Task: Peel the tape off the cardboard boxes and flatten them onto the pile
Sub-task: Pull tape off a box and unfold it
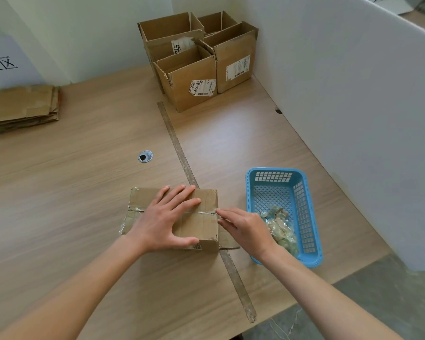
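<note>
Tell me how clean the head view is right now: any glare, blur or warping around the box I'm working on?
Head view: soft even light, faint shadows under the hands; thin glare line on the tape across the box, by the right hand, with the left hand flat on top; wide-angle warping bends the table edges and wall; centre sharp, corners slightly soft.
</note>
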A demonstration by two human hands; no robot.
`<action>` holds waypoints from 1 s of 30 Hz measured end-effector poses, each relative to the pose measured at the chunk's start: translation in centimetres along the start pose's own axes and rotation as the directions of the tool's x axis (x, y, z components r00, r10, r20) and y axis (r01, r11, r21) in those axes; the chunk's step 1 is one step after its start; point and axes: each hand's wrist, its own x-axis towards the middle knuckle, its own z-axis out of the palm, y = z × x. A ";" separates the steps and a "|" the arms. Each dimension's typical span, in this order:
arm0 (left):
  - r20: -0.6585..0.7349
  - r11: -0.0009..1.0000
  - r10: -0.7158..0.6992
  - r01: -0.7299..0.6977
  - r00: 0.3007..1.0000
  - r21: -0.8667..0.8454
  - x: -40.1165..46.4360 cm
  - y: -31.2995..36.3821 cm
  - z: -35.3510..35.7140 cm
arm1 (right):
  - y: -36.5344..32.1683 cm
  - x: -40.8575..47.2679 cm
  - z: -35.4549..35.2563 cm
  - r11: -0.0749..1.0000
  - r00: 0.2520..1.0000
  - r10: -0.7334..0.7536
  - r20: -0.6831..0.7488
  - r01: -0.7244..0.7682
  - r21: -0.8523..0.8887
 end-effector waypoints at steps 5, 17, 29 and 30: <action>-0.015 1.000 0.025 -0.025 1.000 -0.006 -0.2 -0.3 0.1 | -0.6 0.5 0.0 0.992 0.995 -0.058 0.077 0.066 -0.106; 0.032 0.998 0.055 -0.056 0.998 0.022 0.2 -1.2 0.0 | 2.2 4.0 -5.2 0.989 0.978 0.111 0.177 -0.125 0.074; 0.138 0.948 0.261 -0.281 0.955 0.151 0.5 -4.4 -1.8 | -1.2 6.5 -3.4 0.976 0.810 -0.170 0.562 0.215 -0.015; 0.141 0.933 0.267 -0.292 0.953 0.208 0.5 -4.9 -2.3 | -1.5 6.7 -3.5 0.983 0.808 -0.138 0.573 0.183 -0.020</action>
